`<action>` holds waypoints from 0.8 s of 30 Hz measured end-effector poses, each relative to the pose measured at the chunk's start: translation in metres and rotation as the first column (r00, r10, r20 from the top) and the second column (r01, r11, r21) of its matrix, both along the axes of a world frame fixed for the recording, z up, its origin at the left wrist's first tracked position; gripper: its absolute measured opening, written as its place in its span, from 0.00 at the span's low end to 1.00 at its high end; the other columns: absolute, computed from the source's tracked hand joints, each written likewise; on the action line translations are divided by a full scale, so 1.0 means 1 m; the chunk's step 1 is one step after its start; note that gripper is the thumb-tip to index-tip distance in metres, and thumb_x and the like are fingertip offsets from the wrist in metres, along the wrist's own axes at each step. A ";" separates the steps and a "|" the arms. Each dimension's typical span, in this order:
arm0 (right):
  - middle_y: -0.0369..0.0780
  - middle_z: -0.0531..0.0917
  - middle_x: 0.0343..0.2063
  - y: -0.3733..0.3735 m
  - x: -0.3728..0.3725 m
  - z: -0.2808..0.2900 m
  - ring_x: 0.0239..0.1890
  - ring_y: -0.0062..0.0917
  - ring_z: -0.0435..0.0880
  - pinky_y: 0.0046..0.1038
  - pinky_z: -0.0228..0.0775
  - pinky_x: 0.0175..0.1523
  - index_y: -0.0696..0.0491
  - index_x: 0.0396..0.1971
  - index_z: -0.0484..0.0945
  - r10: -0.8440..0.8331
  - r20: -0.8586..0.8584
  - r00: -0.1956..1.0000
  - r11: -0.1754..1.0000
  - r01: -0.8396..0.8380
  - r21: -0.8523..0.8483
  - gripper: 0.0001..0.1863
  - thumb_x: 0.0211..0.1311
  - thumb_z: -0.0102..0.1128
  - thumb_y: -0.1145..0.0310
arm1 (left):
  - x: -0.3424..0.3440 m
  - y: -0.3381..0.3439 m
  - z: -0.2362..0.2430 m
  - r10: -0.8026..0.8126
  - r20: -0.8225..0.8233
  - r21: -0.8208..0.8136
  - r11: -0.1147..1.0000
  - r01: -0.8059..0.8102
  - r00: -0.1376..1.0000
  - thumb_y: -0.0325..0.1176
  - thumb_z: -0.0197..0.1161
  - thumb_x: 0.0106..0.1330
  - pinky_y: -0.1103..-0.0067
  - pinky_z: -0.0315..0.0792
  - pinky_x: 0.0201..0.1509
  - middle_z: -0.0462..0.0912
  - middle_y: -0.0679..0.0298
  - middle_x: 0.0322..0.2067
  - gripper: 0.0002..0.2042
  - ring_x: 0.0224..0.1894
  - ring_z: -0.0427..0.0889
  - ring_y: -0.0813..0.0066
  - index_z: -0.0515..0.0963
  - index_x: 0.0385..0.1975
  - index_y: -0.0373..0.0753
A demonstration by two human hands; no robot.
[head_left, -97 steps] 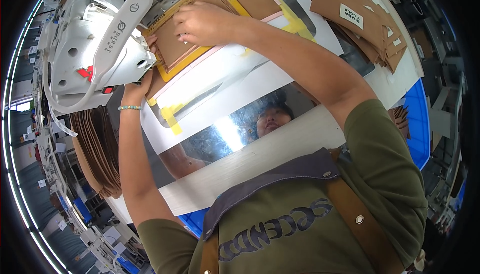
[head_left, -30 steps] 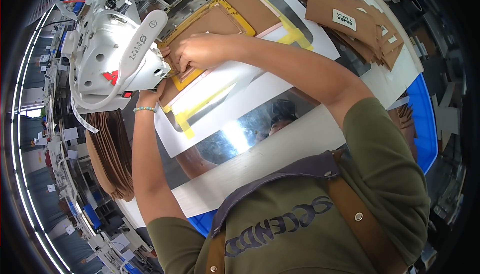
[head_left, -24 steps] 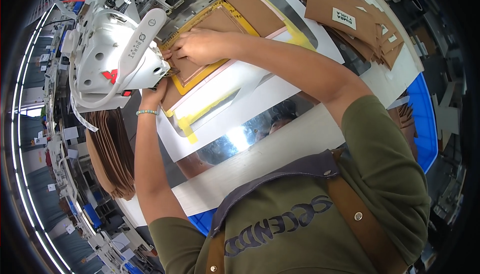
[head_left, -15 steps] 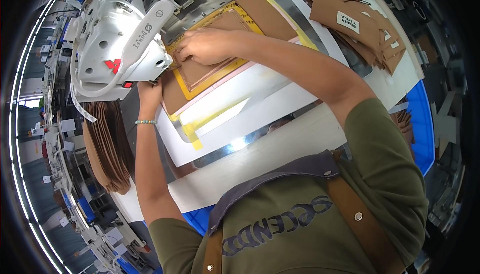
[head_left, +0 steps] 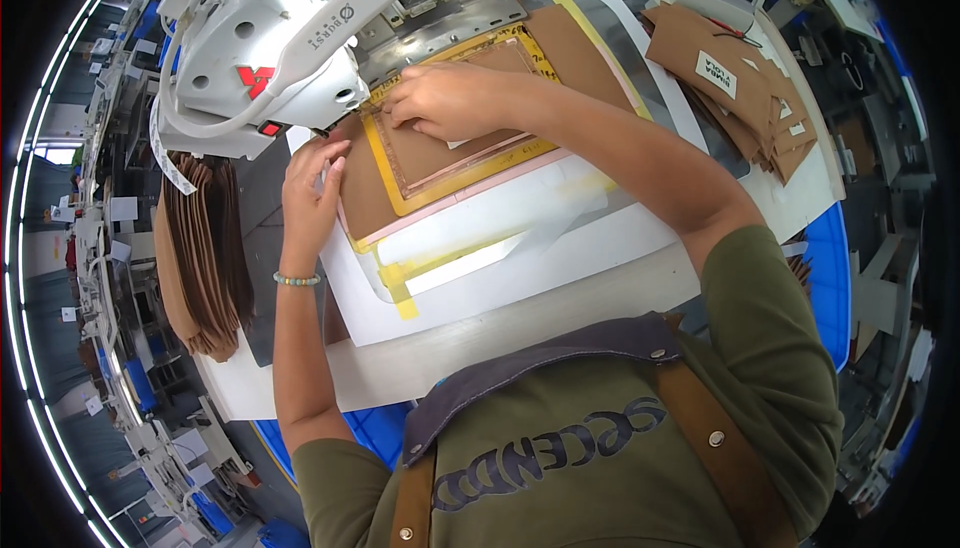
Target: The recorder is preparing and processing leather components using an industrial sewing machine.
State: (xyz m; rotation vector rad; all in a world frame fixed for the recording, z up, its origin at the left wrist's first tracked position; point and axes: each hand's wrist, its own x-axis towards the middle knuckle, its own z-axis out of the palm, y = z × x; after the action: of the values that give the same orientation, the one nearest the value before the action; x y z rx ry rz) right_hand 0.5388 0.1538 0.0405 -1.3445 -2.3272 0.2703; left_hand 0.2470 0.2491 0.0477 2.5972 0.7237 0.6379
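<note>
1. Shelving and workstations ran along the far left edge of the view, bent by the lens, with small white papers scattered on them.
2. A hanging bundle of brown pieces point(head_left: 200, 248) lay draped over the left end of the white table point(head_left: 300, 388), just below the machine.
3. A white sewing machine point(head_left: 265, 48) stood at the upper left, its head reaching out over the work area.
4. The left hand point(head_left: 312, 193) rested flat with fingers spread apart on the left edge of the brown fabric point(head_left: 365, 183), just under the machine's head; a beaded bracelet point(head_left: 297, 279) sat on that wrist.
5. The brown fabric lay inside a yellow-edged template point(head_left: 450, 183), flat on the table beneath the machine's metal plate.
6. The right hand point(head_left: 445, 98) pressed down on the upper part of the fabric inside the frame, fingers curled together at the fingertips; whether they pinched anything I could not tell.
7. A clear plastic sheet point(head_left: 500, 238) with yellow tape strips lay below the template, toward the person's body.
8. A stack of brown pieces point(head_left: 740, 78) with white labels sat on the right part of the table, well apart from both hands.
9. A blue bin point(head_left: 830, 248) showed at the table's right edge.
</note>
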 end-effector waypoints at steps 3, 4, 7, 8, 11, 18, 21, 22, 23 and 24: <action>0.39 0.85 0.59 -0.006 0.001 0.005 0.62 0.36 0.79 0.38 0.74 0.68 0.54 0.52 0.87 0.012 0.063 0.998 1.000 -0.012 0.014 0.15 0.67 0.63 0.72 | 0.005 -0.011 0.007 -0.031 -0.005 -0.003 1.000 0.031 1.000 0.31 0.62 0.75 0.66 0.71 0.68 0.86 0.55 0.55 0.12 0.61 0.81 0.57 0.86 0.54 0.39; 0.39 0.85 0.59 -0.010 0.006 0.011 0.63 0.36 0.79 0.38 0.74 0.68 0.55 0.53 0.87 -0.005 0.072 0.997 1.000 0.005 0.007 0.15 0.68 0.62 0.72 | 0.005 -0.014 0.008 -0.050 -0.004 -0.007 0.999 0.050 0.999 0.31 0.62 0.75 0.66 0.71 0.68 0.86 0.57 0.56 0.12 0.62 0.81 0.56 0.85 0.54 0.39; 0.39 0.85 0.60 -0.039 0.036 0.041 0.65 0.34 0.78 0.37 0.73 0.70 0.56 0.54 0.86 -0.089 0.081 0.993 0.996 0.088 0.017 0.16 0.71 0.61 0.71 | 0.005 -0.027 0.018 -0.058 -0.030 -0.010 0.998 0.058 0.998 0.29 0.62 0.75 0.65 0.71 0.69 0.86 0.58 0.58 0.12 0.63 0.81 0.57 0.85 0.53 0.38; 0.39 0.85 0.60 -0.052 0.049 0.048 0.65 0.34 0.78 0.36 0.72 0.70 0.56 0.55 0.85 -0.164 0.072 0.984 0.986 0.162 0.037 0.16 0.72 0.60 0.70 | 0.007 -0.032 0.021 -0.054 -0.023 -0.013 0.998 0.054 0.998 0.29 0.62 0.75 0.65 0.71 0.69 0.86 0.58 0.58 0.12 0.63 0.81 0.57 0.85 0.53 0.38; 0.39 0.84 0.62 -0.083 0.079 0.051 0.66 0.34 0.77 0.35 0.71 0.71 0.56 0.58 0.84 -0.307 0.235 0.922 0.943 0.328 -0.055 0.17 0.73 0.58 0.71 | 0.012 -0.045 0.025 -0.134 -0.039 0.006 0.991 0.134 0.990 0.29 0.63 0.74 0.64 0.69 0.71 0.85 0.60 0.59 0.12 0.66 0.79 0.56 0.84 0.54 0.37; 0.41 0.79 0.69 -0.105 0.078 0.000 0.69 0.35 0.75 0.37 0.72 0.70 0.56 0.61 0.80 -0.368 0.305 0.878 0.928 0.324 0.185 0.22 0.68 0.58 0.76 | 0.040 -0.058 0.016 -0.228 -0.183 0.197 0.945 0.263 0.956 0.31 0.64 0.74 0.58 0.62 0.78 0.78 0.57 0.68 0.18 0.72 0.73 0.52 0.80 0.62 0.38; 0.41 0.80 0.67 -0.103 0.077 -0.007 0.63 0.34 0.79 0.34 0.76 0.60 0.54 0.58 0.80 -0.406 0.375 0.833 0.903 0.304 0.304 0.23 0.61 0.65 0.75 | 0.047 -0.056 0.008 -0.190 -0.274 0.230 0.939 0.256 0.943 0.32 0.63 0.75 0.59 0.59 0.80 0.74 0.57 0.72 0.23 0.75 0.69 0.52 0.76 0.70 0.41; 0.41 0.80 0.67 -0.103 0.078 -0.008 0.63 0.34 0.79 0.34 0.76 0.60 0.54 0.58 0.80 -0.405 0.381 0.831 0.904 0.301 0.304 0.23 0.61 0.65 0.75 | 0.048 -0.055 0.006 -0.190 -0.268 0.230 0.940 0.254 0.945 0.32 0.63 0.75 0.59 0.59 0.80 0.74 0.57 0.72 0.23 0.75 0.69 0.52 0.76 0.70 0.41; 0.42 0.80 0.67 -0.102 0.079 -0.008 0.63 0.34 0.80 0.35 0.76 0.60 0.54 0.57 0.80 -0.414 0.379 0.828 0.900 0.311 0.305 0.22 0.61 0.66 0.75 | 0.048 -0.053 0.006 -0.184 -0.282 0.223 0.942 0.251 0.942 0.33 0.63 0.76 0.59 0.58 0.81 0.73 0.57 0.73 0.24 0.76 0.68 0.52 0.74 0.71 0.41; 0.42 0.79 0.68 -0.101 0.078 -0.007 0.62 0.34 0.80 0.35 0.76 0.59 0.54 0.57 0.80 -0.420 0.377 0.826 0.898 0.318 0.304 0.22 0.60 0.66 0.75 | 0.049 -0.053 0.005 -0.177 -0.297 0.214 0.945 0.246 0.938 0.34 0.62 0.76 0.59 0.58 0.82 0.71 0.57 0.74 0.25 0.77 0.67 0.53 0.73 0.72 0.41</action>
State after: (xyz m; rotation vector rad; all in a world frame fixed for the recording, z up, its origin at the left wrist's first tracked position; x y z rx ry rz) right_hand 0.6164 0.0524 0.0332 -1.8405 -2.2609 -0.4566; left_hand 0.2956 0.1957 0.0527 2.9824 0.4506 0.3214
